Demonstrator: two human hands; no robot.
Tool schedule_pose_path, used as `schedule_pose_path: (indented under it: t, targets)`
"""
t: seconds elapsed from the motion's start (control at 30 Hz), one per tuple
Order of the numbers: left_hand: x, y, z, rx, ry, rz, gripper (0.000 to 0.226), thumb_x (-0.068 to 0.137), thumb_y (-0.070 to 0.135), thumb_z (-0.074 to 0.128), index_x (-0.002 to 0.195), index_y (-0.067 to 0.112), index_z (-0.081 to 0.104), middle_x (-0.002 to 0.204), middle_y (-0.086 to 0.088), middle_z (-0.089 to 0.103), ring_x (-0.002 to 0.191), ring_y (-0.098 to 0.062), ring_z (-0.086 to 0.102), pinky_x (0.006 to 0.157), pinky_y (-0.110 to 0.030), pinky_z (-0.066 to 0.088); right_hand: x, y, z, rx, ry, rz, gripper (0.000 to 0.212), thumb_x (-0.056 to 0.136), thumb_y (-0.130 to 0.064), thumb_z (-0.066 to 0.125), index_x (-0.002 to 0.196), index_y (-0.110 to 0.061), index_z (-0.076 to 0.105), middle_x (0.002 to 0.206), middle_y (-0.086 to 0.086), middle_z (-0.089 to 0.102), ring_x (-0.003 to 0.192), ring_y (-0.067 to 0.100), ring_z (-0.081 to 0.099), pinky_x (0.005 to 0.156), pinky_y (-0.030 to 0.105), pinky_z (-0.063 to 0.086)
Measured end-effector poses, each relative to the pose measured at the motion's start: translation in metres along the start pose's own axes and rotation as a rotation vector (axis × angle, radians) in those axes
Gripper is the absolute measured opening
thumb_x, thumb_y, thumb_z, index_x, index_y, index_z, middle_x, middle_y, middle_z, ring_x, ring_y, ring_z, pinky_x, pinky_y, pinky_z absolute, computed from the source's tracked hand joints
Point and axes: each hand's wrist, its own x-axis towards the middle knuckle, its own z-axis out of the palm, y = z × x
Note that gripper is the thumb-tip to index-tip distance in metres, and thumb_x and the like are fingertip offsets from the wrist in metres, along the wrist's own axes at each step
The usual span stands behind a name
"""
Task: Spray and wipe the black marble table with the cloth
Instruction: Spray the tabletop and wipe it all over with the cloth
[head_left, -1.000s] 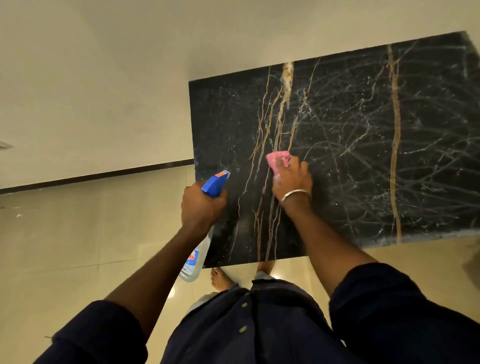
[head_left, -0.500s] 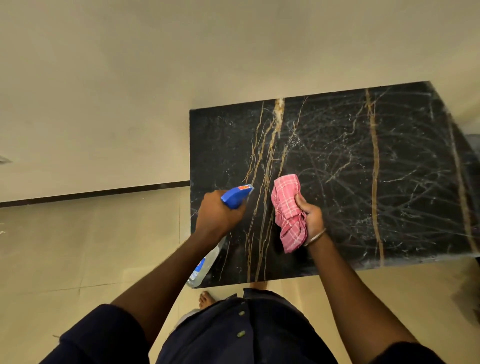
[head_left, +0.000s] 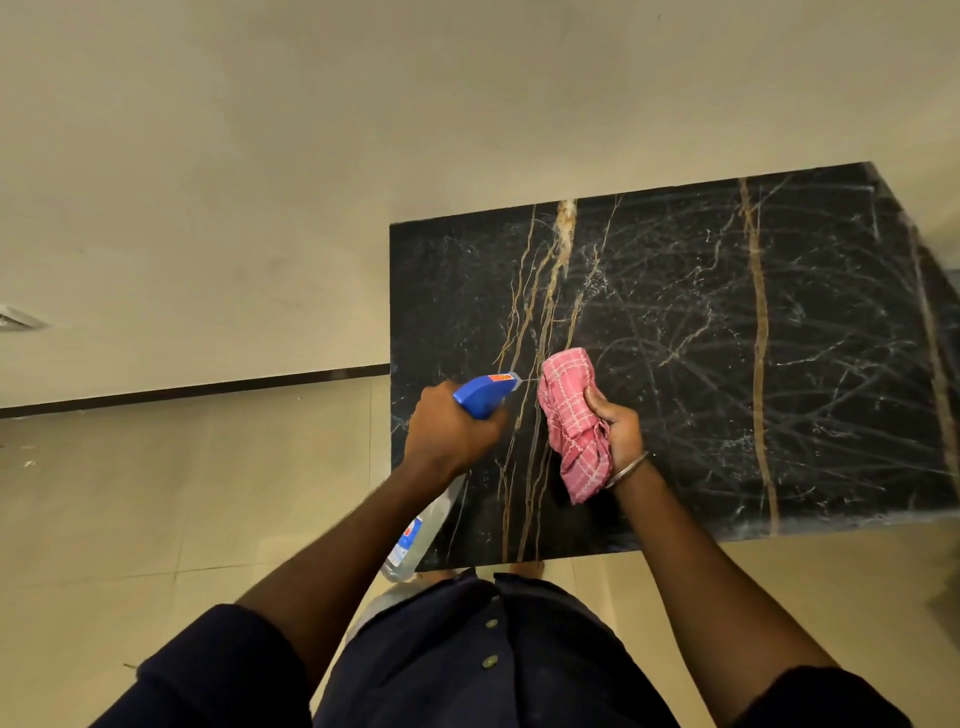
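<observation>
Gripping spray bottle (head_left: 485, 397) and cloth (head_left: 571, 431) near table (head_left: 727, 312) edge

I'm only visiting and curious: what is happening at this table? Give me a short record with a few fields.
surface: black marble table with gold and white veins
right hand: holds bunched pink checked cloth over the table
left hand: grips clear spray bottle with blue trigger head, nozzle pointing toward the cloth
right wrist: thin metal bangle
floor: beige tiles
</observation>
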Motion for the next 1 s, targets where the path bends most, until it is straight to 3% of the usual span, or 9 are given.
schedule_pose_path:
  t: [0.13,0.27,0.4,0.47,0.6,0.8,0.87,0.93,1.0]
  targets:
    - [0.007,-0.007,0.003,0.054,-0.042,-0.020,0.019,0.082,0.030,0.072,0.088,0.018,0.059,0.064,0.002,0.058,0.056,-0.009,0.056,0.055,-0.018,0.043,0.004,0.005,0.003,-0.058,0.091,-0.001,0.052,0.083,-0.025,0.057,0.132,-0.009,0.052,0.120,0.018,0.064,0.100,0.031,0.065,0.090,0.046,0.050]
    - [0.023,-0.014,-0.007,0.023,-0.031,-0.028,0.021,0.084,0.031,0.070,0.093,0.016,0.058,0.070,-0.002,0.060,0.061,-0.011,0.057,0.059,-0.021,0.046,0.020,0.007,0.009,-0.240,0.299,-0.137,0.044,0.091,-0.013,0.056,0.134,-0.006,0.052,0.126,0.020,0.061,0.108,0.033,0.061,0.100,0.051,0.046]
    - [0.042,-0.029,-0.021,-0.006,0.001,-0.077,0.027,0.085,0.032,0.069,0.098,0.010,0.061,0.075,-0.006,0.063,0.067,-0.016,0.060,0.068,-0.028,0.052,0.035,0.007,0.010,-1.336,0.782,-0.482,0.040,0.086,-0.026,0.060,0.125,-0.017,0.063,0.110,0.009,0.061,0.099,0.028,0.058,0.087,0.039,0.051]
    - [0.049,-0.037,-0.028,0.003,0.014,-0.105,0.028,0.085,0.033,0.069,0.098,0.011,0.060,0.074,-0.005,0.062,0.066,-0.015,0.060,0.067,-0.027,0.051,0.042,0.013,0.009,-1.802,0.873,-0.527,0.042,0.084,-0.027,0.061,0.125,-0.019,0.061,0.112,0.014,0.053,0.098,0.032,0.050,0.078,0.039,0.046]
    - [0.064,-0.049,-0.043,0.025,0.029,-0.131,0.022,0.085,0.031,0.070,0.092,0.014,0.058,0.069,0.000,0.058,0.061,-0.012,0.056,0.061,-0.021,0.045,0.075,0.042,0.036,-2.023,0.824,-0.518,0.047,0.082,-0.033,0.057,0.128,-0.021,0.053,0.114,0.014,0.048,0.093,0.029,0.046,0.069,0.035,0.042]
    - [0.086,-0.055,-0.057,0.050,0.016,-0.097,0.021,0.085,0.033,0.069,0.090,0.018,0.056,0.066,0.005,0.054,0.059,-0.009,0.053,0.056,-0.018,0.040,0.112,0.091,0.092,-2.298,0.121,-0.631,0.047,0.088,-0.036,0.054,0.132,-0.022,0.048,0.118,0.012,0.052,0.095,0.026,0.050,0.075,0.036,0.049]
    - [0.097,-0.056,-0.061,0.045,0.012,-0.093,0.021,0.085,0.033,0.069,0.091,0.018,0.055,0.067,0.005,0.054,0.060,-0.009,0.054,0.056,-0.018,0.040,0.116,0.075,0.085,-2.344,0.009,-0.654,0.047,0.086,-0.035,0.056,0.131,-0.026,0.047,0.121,0.011,0.051,0.096,0.027,0.051,0.073,0.038,0.051]
    - [0.107,-0.058,-0.063,0.039,-0.004,-0.099,0.021,0.086,0.031,0.069,0.092,0.014,0.057,0.067,0.002,0.055,0.061,-0.011,0.055,0.057,-0.019,0.041,0.117,0.049,0.067,-2.343,0.107,-0.697,0.045,0.083,-0.031,0.058,0.127,-0.025,0.050,0.116,0.012,0.052,0.092,0.030,0.051,0.069,0.037,0.051]
    - [0.117,-0.059,-0.064,0.030,-0.016,-0.104,0.024,0.086,0.031,0.068,0.095,0.012,0.059,0.069,0.000,0.057,0.061,-0.012,0.056,0.058,-0.020,0.042,0.119,0.016,0.045,-2.298,0.372,-0.671,0.047,0.080,-0.028,0.060,0.126,-0.021,0.052,0.112,0.015,0.052,0.090,0.032,0.051,0.067,0.038,0.052]
